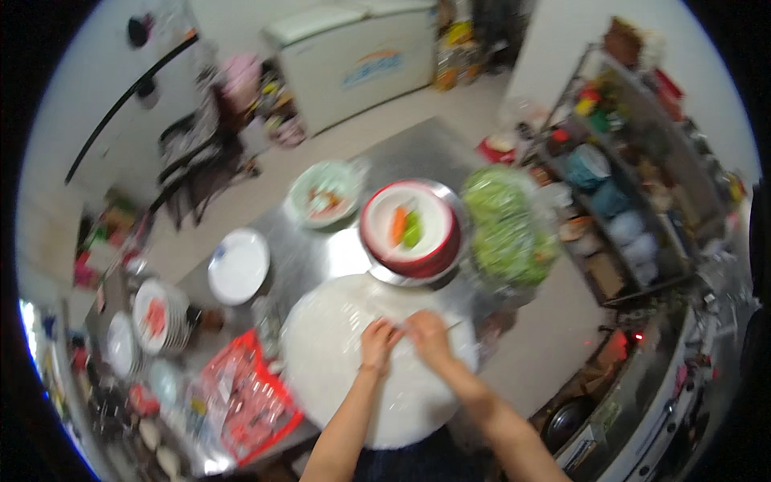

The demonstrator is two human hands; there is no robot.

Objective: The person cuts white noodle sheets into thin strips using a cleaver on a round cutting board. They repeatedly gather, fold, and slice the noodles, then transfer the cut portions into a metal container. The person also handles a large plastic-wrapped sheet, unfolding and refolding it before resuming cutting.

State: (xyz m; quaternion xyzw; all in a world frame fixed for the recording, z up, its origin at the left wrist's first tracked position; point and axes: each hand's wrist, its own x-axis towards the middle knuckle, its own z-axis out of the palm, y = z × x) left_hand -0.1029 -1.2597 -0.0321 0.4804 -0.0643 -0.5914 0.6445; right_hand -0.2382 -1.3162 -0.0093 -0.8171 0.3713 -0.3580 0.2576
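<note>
Both hands meet above a large round white cutting board (325,361). My left hand (377,344) has its fingers bent inward, close to the fingertips of my right hand (429,337). Something small and pinkish may be pinched between them, but blur hides what it is. Just right of my right hand, a thin dark sliver (454,325) shows on the board. Beyond the board stands a red-rimmed bowl (376,208) with a white inside, set on a metal basin (391,277). An orange carrot piece (399,225) and a green pepper (412,230) lie in the bowl.
Clear plastic bags of leafy greens (512,229) stand right of the bowl. A pale green basin (301,202) holds food scraps. Left are a white plate (239,266), stacked plates (174,316) and a red plastic package (253,397). A loaded shelf rack (614,181) is beyond the table's right edge.
</note>
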